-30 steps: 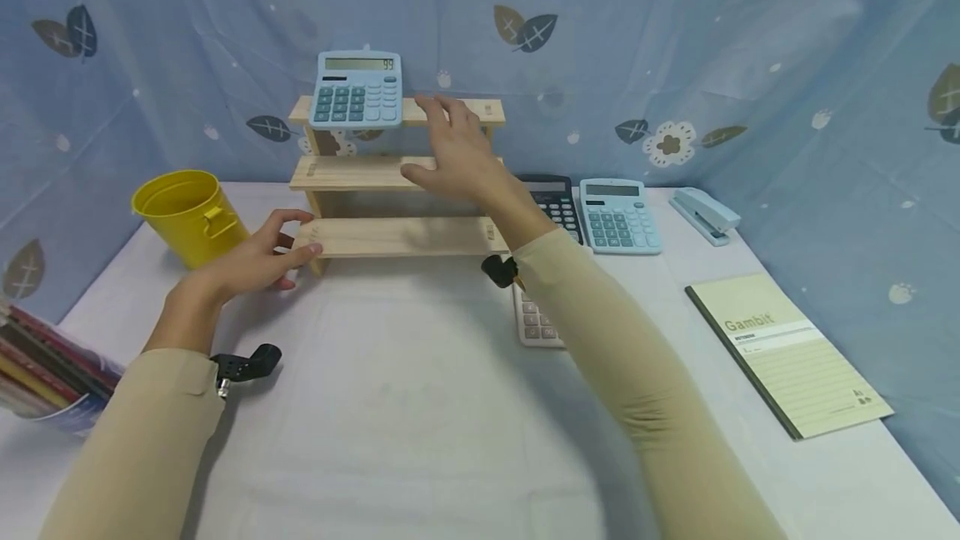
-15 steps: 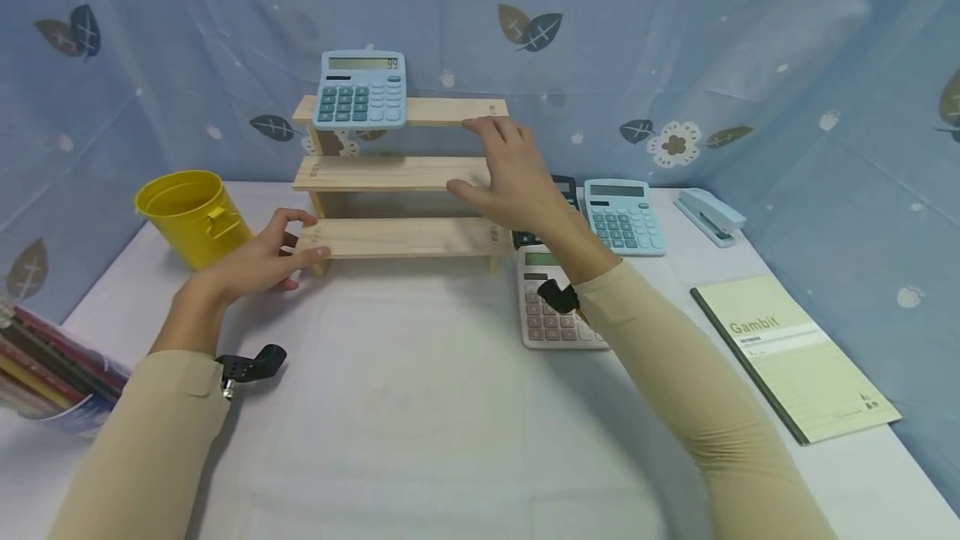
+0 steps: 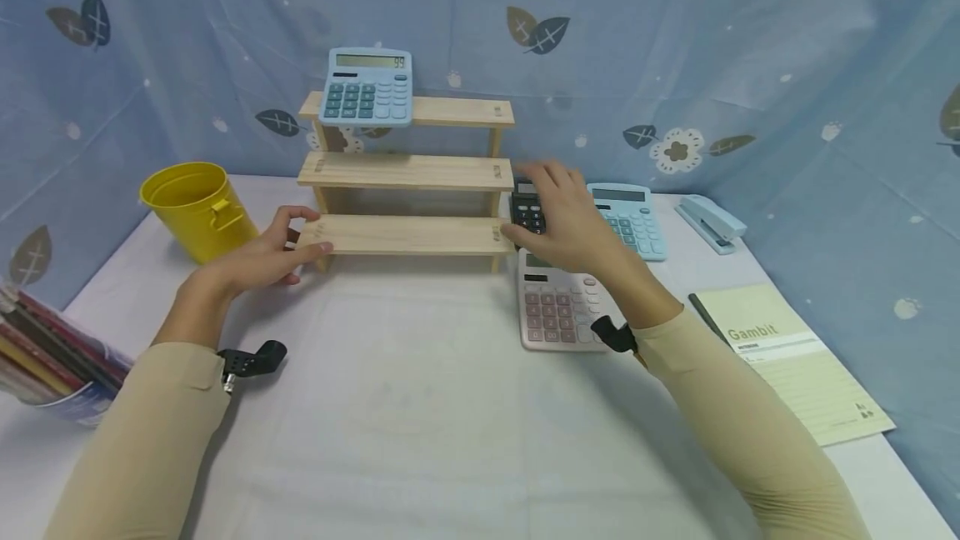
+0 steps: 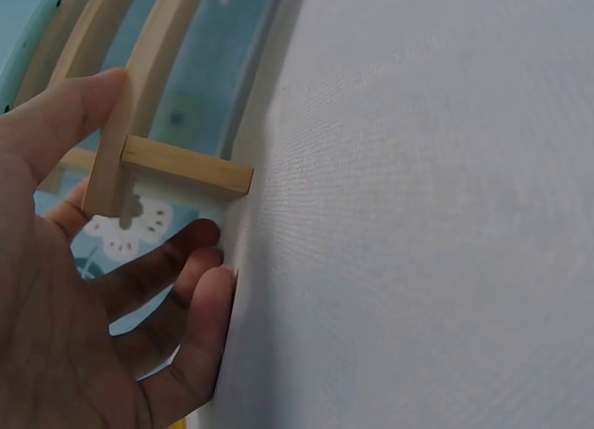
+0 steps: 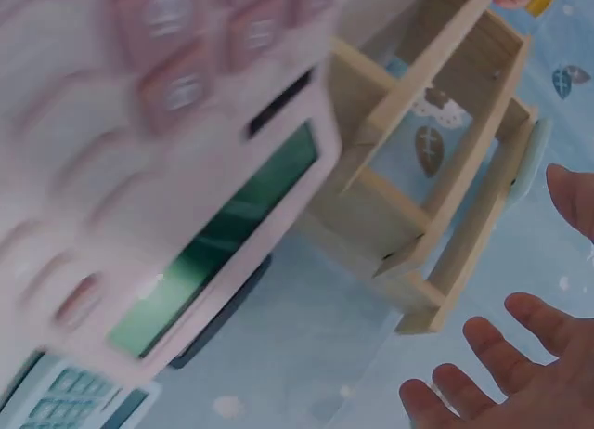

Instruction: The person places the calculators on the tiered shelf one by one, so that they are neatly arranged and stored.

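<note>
A three-step wooden shelf stands at the back of the table. My left hand holds the left end of its lowest board; the left wrist view has the thumb on the board's edge. On the top board leans a light blue calculator reading 99. My right hand, fingers spread and holding nothing, hovers right of the shelf, covering parts of a black calculator, a pink-and-white calculator and a second light blue calculator. The right wrist view shows the pink-and-white calculator up close.
A yellow bucket stands left of the shelf. Pencils fill a cup at the left edge. To the right lie a light blue stapler and a notebook. Patterned blue cloth hangs behind the table.
My right hand has come away from the top of the shelf, moving right and down to above the calculators. The left hand keeps its hold on the lowest board.
</note>
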`<state>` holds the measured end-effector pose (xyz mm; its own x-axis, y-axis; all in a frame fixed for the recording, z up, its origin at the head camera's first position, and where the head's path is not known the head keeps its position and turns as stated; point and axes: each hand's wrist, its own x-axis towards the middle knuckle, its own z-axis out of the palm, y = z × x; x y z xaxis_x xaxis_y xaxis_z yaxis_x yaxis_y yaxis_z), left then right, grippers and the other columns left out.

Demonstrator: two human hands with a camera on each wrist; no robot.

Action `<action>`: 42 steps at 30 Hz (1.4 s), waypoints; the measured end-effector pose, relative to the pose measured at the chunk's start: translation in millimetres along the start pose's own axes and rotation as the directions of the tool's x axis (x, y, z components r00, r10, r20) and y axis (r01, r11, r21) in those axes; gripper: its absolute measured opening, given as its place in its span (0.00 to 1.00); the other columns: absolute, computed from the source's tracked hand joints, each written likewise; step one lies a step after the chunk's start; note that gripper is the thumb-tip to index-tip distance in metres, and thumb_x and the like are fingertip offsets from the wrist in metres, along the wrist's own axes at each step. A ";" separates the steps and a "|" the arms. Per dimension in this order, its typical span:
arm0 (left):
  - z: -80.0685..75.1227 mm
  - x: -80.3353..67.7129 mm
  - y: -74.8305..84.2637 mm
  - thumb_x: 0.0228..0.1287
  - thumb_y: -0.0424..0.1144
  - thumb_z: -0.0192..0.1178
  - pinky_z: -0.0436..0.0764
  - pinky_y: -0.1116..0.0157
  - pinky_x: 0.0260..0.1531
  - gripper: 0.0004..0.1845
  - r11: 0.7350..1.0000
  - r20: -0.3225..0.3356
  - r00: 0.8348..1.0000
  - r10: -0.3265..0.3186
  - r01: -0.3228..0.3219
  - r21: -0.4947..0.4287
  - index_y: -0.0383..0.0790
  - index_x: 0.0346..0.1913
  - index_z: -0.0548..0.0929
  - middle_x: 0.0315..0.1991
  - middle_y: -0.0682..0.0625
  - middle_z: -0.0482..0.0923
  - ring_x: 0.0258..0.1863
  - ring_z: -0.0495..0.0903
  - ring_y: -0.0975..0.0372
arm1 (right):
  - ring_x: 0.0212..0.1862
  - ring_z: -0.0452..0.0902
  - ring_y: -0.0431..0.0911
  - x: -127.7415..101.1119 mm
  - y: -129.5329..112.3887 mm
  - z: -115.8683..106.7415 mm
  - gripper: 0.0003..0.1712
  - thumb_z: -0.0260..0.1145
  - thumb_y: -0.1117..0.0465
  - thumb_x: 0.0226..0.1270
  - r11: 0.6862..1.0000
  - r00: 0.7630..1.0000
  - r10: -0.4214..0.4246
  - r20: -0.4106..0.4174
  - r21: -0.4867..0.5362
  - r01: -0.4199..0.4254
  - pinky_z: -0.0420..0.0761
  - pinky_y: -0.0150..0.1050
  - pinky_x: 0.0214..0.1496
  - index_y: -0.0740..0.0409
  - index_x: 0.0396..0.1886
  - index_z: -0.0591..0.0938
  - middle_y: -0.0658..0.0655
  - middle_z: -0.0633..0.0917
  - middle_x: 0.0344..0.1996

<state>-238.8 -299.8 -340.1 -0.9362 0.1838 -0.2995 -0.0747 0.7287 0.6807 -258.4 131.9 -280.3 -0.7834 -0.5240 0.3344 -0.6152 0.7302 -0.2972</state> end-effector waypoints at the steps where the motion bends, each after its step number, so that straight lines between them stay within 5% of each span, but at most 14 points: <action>1: -0.3 0.1 -0.4 0.73 0.66 0.53 0.76 0.60 0.44 0.46 1.000 0.002 1.000 -0.002 0.002 -0.001 0.54 0.77 0.38 0.70 0.29 0.54 0.51 0.73 0.49 | 0.74 0.57 0.62 -3.4 1.7 -0.5 0.46 0.71 0.46 0.68 1.000 1.000 0.006 0.010 0.000 -0.006 0.58 0.61 0.74 0.58 0.78 0.63 0.63 0.66 0.73; 16: 3.6 -6.8 -4.8 0.72 0.69 0.52 0.72 0.58 0.46 0.46 0.999 -0.014 1.000 -0.017 0.016 -0.029 0.57 0.76 0.37 0.68 0.33 0.55 0.38 0.75 0.53 | 0.70 0.61 0.67 -35.9 23.6 -2.3 0.52 0.74 0.40 0.63 0.996 0.991 0.090 0.101 0.001 -0.091 0.65 0.66 0.68 0.54 0.79 0.61 0.64 0.66 0.72; 26: 3.3 -7.2 -5.8 0.71 0.69 0.52 0.71 0.58 0.44 0.46 1.000 -0.005 1.000 -0.019 0.019 -0.010 0.57 0.76 0.37 0.67 0.32 0.55 0.36 0.74 0.53 | 0.77 0.53 0.69 -58.1 24.6 15.6 0.60 0.74 0.39 0.62 0.989 0.960 0.138 0.243 0.019 -0.147 0.57 0.72 0.72 0.53 0.83 0.51 0.67 0.55 0.78; 33: 2.2 1.7 -3.5 0.74 0.67 0.51 0.70 0.58 0.43 0.44 1.000 0.009 1.000 -0.012 0.012 0.000 0.56 0.76 0.36 0.67 0.33 0.55 0.32 0.73 0.54 | 0.75 0.58 0.71 -65.5 22.7 22.6 0.66 0.72 0.33 0.61 0.979 0.933 0.194 0.302 0.003 -0.204 0.67 0.68 0.68 0.55 0.84 0.45 0.71 0.50 0.79; 39: 1.5 5.4 0.5 0.76 0.65 0.50 0.69 0.57 0.44 0.43 1.000 0.011 1.000 -0.006 0.006 0.002 0.55 0.76 0.35 0.65 0.33 0.56 0.32 0.72 0.54 | 0.79 0.34 0.76 -67.6 18.7 22.0 0.72 0.69 0.27 0.59 0.959 0.885 0.281 0.371 -0.073 -0.273 0.63 0.74 0.67 0.54 0.84 0.38 0.69 0.36 0.81; 42: 2.4 3.7 3.6 0.76 0.65 0.49 0.68 0.56 0.44 0.41 1.000 0.019 1.000 -0.016 0.015 0.007 0.56 0.76 0.38 0.56 0.36 0.63 0.33 0.72 0.54 | 0.77 0.25 0.78 -69.2 14.5 23.9 0.72 0.67 0.24 0.59 0.954 0.863 0.299 0.407 -0.120 -0.274 0.63 0.76 0.64 0.53 0.84 0.36 0.68 0.31 0.81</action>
<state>-241.7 -294.9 -340.3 -0.9283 0.1848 -0.3225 -0.0866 0.7362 0.6712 -215.2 168.2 -329.1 -0.8963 -0.4119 -0.1640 -0.3615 0.8931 -0.2676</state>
